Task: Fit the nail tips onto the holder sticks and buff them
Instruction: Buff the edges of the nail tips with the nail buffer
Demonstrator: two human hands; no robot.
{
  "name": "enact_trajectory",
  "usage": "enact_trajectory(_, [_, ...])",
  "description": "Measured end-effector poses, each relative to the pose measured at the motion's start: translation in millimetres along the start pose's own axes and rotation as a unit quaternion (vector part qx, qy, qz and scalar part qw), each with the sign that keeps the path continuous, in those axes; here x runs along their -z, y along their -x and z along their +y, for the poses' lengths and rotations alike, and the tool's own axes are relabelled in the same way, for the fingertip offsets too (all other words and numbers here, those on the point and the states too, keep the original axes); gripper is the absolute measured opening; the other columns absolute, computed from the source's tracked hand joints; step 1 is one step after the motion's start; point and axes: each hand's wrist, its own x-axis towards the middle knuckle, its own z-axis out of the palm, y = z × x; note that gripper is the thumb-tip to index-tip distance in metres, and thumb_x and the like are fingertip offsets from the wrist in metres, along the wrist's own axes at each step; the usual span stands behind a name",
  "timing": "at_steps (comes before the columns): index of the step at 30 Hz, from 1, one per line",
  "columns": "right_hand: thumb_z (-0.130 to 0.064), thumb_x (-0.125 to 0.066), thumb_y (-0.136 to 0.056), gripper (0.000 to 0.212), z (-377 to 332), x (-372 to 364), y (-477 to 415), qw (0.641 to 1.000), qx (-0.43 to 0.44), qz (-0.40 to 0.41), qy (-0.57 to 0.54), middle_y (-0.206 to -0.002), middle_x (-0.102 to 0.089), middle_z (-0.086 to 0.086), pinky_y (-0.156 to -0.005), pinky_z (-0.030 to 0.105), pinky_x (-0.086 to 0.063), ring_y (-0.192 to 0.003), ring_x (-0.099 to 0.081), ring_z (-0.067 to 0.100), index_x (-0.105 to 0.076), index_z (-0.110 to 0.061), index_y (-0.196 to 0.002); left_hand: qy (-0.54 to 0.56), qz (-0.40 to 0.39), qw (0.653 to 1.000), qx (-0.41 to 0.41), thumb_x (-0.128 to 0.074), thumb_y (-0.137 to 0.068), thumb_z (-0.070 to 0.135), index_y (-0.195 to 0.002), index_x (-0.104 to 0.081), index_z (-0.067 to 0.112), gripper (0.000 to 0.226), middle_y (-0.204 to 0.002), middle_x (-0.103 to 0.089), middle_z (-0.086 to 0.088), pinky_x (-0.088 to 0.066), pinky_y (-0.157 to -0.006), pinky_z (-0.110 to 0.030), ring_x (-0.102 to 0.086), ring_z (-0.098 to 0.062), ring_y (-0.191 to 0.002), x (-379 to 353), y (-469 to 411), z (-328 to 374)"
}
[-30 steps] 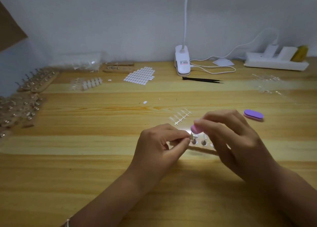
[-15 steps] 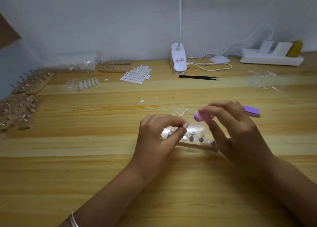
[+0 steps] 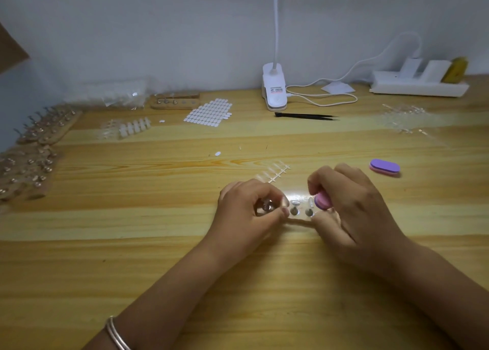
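Left grip (image 3: 248,212) pinching a holder stick (image 3: 266,206), right grip (image 3: 352,206) clasping a pink buffer (image 3: 323,200), nail tip (image 3: 311,203) blurring in glare, stick base (image 3: 301,221) lying half hidden behind both grips

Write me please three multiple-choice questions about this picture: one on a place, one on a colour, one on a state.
1. Where is the purple buffer?
A. on the table, beyond the right hand
B. in a box
C. on the floor

2. What colour are the tweezers near the lamp?
A. white
B. black
C. red

3. What is the right hand doing?
A. resting flat and empty
B. holding a pink buffer
C. holding the tweezers

Answers:
1 A: it lies alone on the wood, and no hand touches it.
2 B: they are a thin black pair in front of the white lamp.
3 B: its fingers curl round the pink block.
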Motion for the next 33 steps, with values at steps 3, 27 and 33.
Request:
enact_trajectory(3, [-0.035,-0.052,-0.078,0.028,3,-7,1,0.995,0.019,-0.011,0.092,-0.069,-0.049,-0.005,-0.07,0.037,-0.037,-0.071,-0.046,0.023,-0.064,-0.011,-0.084,-0.015,-0.001,1.0,-0.013,-0.075,-0.078,0.024,-0.078,-0.07,0.022,0.006,-0.072,-0.058,0.01,-0.043,-0.08,-0.043,-0.054,-0.015,-0.075,0,-1,-3])
enact_trajectory(27, [-0.041,-0.076,-0.077,0.021,7,13,0,0.934,-0.102,-0.047,-0.339,-0.072,-0.061,-0.003,-0.062,0.023,-0.041,-0.063,-0.052,0.011,-0.076,-0.022,-0.087,0.002,0.061,0.971,-0.231,-0.087,-0.07,0.014,-0.102,-0.072,0.008,0.036,-0.103,-0.07,0.0,-0.052,-0.081,-0.044,-0.065,-0.018,-0.1,14,11,13])
enact_trajectory(33, [-0.031,-0.081,-0.083,0.012,5,13,1,0.923,-0.1,-0.052,-0.367,-0.067,-0.056,-0.001,-0.061,0.022,-0.041,-0.061,-0.049,0.012,-0.077,-0.02,-0.087,0.054,0.053,0.974,-0.212,-0.088,-0.067,0.012,-0.101,-0.072,0.008,0.038,-0.099,-0.071,0.0,-0.052,-0.084,-0.032,-0.066,-0.014,-0.098,17,12,15])
